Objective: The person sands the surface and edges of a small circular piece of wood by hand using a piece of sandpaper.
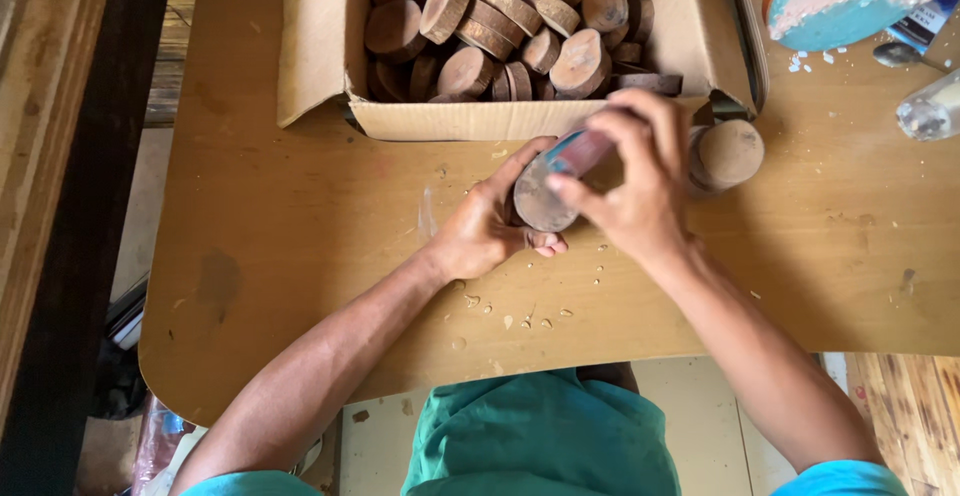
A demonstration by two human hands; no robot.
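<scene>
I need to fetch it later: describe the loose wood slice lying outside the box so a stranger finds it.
Start at the open cardboard box of wood slices on the brown table. Just past its front right corner, beside the right hand, lies a pale round slice, alone outside the box.

A brown wooden desk with a round corner and little marks stands on a pale floor. A dark wooden beam is at the left. Soft daylight.
</scene>
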